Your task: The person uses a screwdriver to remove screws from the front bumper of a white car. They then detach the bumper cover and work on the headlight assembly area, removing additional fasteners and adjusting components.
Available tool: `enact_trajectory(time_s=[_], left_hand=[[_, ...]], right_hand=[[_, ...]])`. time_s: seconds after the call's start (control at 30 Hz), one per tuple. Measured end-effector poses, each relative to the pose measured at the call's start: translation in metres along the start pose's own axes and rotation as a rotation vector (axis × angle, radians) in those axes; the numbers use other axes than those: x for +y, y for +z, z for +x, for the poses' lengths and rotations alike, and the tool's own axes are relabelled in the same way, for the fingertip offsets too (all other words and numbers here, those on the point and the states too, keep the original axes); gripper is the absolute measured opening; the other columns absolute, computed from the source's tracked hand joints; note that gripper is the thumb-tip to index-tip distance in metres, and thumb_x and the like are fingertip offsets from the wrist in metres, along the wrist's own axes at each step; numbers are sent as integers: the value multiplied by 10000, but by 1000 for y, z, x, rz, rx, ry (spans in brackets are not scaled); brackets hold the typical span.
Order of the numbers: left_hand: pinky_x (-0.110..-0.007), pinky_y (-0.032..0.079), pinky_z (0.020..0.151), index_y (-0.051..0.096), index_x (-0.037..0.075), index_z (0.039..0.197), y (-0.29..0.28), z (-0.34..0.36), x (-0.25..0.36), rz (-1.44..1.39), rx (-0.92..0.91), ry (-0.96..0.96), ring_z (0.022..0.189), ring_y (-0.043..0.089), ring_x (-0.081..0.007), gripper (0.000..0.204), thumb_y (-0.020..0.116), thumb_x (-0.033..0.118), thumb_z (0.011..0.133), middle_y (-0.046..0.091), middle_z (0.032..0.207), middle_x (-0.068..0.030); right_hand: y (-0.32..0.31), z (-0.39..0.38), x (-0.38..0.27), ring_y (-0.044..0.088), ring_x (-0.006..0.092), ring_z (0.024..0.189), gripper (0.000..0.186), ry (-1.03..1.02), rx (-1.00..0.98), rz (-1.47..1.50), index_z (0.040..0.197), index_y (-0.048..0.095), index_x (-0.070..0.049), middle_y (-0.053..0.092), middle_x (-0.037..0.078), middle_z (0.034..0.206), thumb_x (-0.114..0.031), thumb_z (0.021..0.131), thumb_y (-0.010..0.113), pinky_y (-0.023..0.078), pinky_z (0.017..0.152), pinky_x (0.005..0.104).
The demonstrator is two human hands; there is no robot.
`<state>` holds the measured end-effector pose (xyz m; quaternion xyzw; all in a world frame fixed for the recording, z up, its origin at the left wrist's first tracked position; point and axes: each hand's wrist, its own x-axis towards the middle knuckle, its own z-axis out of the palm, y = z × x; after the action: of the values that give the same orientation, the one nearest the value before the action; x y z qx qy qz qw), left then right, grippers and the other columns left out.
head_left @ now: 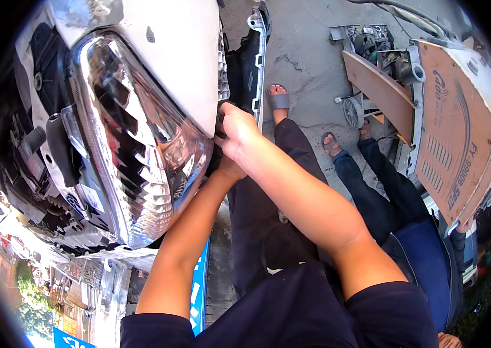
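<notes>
In front of me on the left is a car's headlight (135, 133) with a clear lens, set beside a white body panel (179, 52). My right hand (238, 130) is at the lower corner of that panel, by the headlight's tip. Its fingers are curled around something dark that I cannot make out. Under my right wrist, my left hand (231, 168) reaches in below the panel's corner, and its fingers are hidden. Just beyond my hands stands a dark plastic trim piece (252, 66) with a pale, notched edge.
The dark engine bay (31, 133) lies open left of the headlight. At the right, a person in dark blue clothes (425, 261) stands beside a cart-like machine (373, 46) and a large brown cardboard sheet (448, 127). Grey concrete floor (309, 58) lies between.
</notes>
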<state>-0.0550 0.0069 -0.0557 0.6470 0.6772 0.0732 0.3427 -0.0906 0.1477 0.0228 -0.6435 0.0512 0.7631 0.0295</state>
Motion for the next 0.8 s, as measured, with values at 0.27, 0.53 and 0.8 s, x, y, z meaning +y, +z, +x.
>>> enact_trajectory(time_s=[0.27,0.53,0.8], left_hand=[[-481,398,1038,519,40,1313,-13,8,9,-676,192,-252,1248,484,-424,519,629,300,877,499,1369,-264],[-450,269,1163,372,-17,1441,-35,9,12,-818,-14,-417,1415,304,-425,715,646,354,895,341,1496,-300],[-510,421,987,561,-28,1202,-24,12,12,-654,333,-301,1129,551,-470,492,667,319,870,614,1156,-298]], right_hand=[[5,-7,-17,630,270,1031,321,-18,33,-341,1212,591,59,637,166,1191,-93,1004,400,488,917,392],[12,-11,-41,644,235,1007,335,129,-64,-470,1234,558,28,628,138,1147,-117,1038,328,498,970,431],[3,-2,-52,631,275,1071,275,202,-127,-466,1227,550,43,608,145,1206,-58,1008,419,489,990,469]])
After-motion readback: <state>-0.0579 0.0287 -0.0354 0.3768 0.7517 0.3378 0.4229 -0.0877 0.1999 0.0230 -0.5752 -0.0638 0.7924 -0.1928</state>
